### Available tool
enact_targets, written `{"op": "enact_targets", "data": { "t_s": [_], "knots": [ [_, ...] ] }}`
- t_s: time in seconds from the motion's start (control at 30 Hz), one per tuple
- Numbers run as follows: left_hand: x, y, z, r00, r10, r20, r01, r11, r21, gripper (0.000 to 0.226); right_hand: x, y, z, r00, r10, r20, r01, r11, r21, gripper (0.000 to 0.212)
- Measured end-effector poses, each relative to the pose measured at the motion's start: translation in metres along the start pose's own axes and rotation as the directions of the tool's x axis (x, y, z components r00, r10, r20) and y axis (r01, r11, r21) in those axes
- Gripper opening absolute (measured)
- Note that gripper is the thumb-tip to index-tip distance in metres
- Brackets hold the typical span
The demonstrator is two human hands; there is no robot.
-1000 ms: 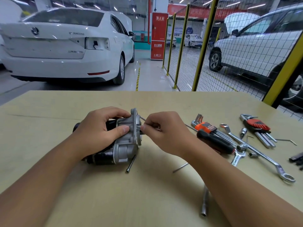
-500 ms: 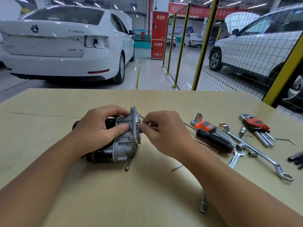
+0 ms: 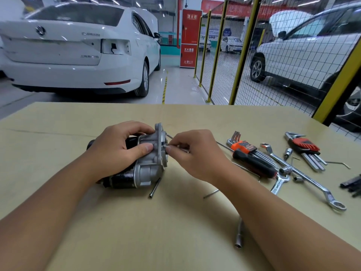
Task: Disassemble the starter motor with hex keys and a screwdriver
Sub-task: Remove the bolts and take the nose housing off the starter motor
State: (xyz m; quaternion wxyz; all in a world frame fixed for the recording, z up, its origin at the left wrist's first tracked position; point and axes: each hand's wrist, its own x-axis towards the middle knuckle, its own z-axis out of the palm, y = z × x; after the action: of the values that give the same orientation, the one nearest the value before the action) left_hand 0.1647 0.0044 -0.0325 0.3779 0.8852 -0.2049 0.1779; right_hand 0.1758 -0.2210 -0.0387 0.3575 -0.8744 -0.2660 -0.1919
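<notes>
The starter motor (image 3: 140,163) lies on its side on the table (image 3: 58,124), black body to the left and grey cast housing with its flat flange facing right. The left hand (image 3: 117,151) grips it from above, fingers curled over the top and thumb pressed on the grey housing. The right hand (image 3: 193,153) sits just beside the flange, its thumb and forefinger pinching a small bolt (image 3: 165,145) at the flange face; the other fingers are curled loosely. A thin long rod (image 3: 197,138) runs from behind the flange toward the right, passing behind that hand. A loose long bolt (image 3: 155,187) lies on the table touching the motor's near edge, and another short pin (image 3: 211,193) lies just beside the right wrist. To the right lie a screwdriver (image 3: 254,163) with a black and orange handle, an orange-holder hex key set (image 3: 244,146), a red-holder hex key set (image 3: 304,146), a long ring spanner (image 3: 304,173), an open-end spanner (image 3: 279,183) and a socket (image 3: 238,240) near the right forearm.
</notes>
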Motion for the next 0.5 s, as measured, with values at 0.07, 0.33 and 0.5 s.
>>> {"op": "enact_targets", "data": {
  "t_s": [0.07, 0.33, 0.5],
  "knots": [
    [0.0001, 0.0017, 0.0001, 1.000, -0.006, -0.005, 0.006, 1.000, -0.001, 0.026, 0.0002, 0.0014, -0.0019, 1.000, -0.006, 0.002, 0.006, 1.000, 0.003, 0.012],
    [-0.0010, 0.0038, -0.0016, 1.000, -0.017, 0.003, 0.017, 1.000, -0.009, 0.026, -0.0018, 0.0021, -0.0031, 1.000, 0.023, -0.002, -0.022, 0.996, 0.086, 0.012],
    [-0.0004, 0.0020, -0.0011, 1.000, -0.012, -0.004, 0.012, 1.000, -0.007, 0.026, -0.0015, -0.0028, -0.0064, 0.996, -0.016, 0.087, 0.017, 1.000, -0.005, 0.019]
  ]
}}
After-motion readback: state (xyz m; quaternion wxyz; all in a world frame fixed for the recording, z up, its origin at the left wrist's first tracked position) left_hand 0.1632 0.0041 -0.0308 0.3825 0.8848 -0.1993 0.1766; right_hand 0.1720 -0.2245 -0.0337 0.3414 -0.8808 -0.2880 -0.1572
